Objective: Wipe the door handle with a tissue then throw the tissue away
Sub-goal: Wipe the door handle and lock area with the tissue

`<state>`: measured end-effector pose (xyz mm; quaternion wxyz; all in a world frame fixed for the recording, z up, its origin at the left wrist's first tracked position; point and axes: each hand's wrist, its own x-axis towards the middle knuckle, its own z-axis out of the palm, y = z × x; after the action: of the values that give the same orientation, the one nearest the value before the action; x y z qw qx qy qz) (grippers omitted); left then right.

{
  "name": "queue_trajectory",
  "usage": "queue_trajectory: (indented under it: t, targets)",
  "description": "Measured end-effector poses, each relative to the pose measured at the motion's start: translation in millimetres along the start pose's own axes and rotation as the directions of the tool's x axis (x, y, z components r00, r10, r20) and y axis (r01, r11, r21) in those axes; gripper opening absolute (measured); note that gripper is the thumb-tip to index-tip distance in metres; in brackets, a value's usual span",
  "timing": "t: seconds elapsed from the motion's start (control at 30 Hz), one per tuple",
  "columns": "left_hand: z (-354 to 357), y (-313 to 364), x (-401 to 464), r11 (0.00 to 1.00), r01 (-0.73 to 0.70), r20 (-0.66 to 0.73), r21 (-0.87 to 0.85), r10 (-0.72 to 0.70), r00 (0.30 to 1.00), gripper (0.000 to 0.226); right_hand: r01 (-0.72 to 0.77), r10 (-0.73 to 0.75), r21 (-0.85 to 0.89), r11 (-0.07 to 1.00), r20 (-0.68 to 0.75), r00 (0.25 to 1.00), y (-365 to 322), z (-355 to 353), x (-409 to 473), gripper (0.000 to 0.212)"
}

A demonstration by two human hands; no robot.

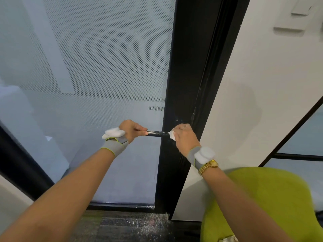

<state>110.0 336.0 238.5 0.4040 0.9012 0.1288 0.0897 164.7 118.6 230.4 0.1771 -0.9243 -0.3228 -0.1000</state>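
Left hand (131, 131) grips door handle (158, 133) free end; right hand (183, 137) clamps tissue (172, 135) round its base by the frame; risk: thin tissue tears on flaking finish, leaving shreds

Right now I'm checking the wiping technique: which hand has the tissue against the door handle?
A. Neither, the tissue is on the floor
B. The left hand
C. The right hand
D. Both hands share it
C: the right hand pinches the white tissue at the door-side end of the door handle, while the left hand grips the free end bare.
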Motion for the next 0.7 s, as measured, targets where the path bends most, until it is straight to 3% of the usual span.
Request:
queue_trajectory:
  t: [0.2,0.33,0.43,0.57,0.7]
  targets:
    - [-1,4,1,0.999,-0.029,0.002,0.036,0.029,1.000,0.028,0.000,0.001,0.175,0.985,-0.005,1.000,8,-15,-12,0.033]
    - [-2,7,-1,0.999,-0.031,0.003,0.036,0.031,1.000,0.029,0.021,-0.035,0.121,0.992,0.116,0.993,-3,-2,-4,0.040]
    - [-2,6,-3,0.999,-0.016,-0.005,0.032,0.016,1.000,0.029,0.066,-0.075,0.080,0.995,0.128,0.989,1,-5,-5,0.041]
    - [0,2,-5,0.995,0.053,-0.013,-0.082,-0.055,0.998,0.028,0.033,-0.043,0.143,0.989,0.067,0.997,13,-18,-12,0.035]
    - [-2,1,-7,0.962,0.149,0.043,-0.230,-0.143,0.989,0.031,0.071,-0.085,0.125,0.990,0.109,0.990,-5,-12,-1,0.033]
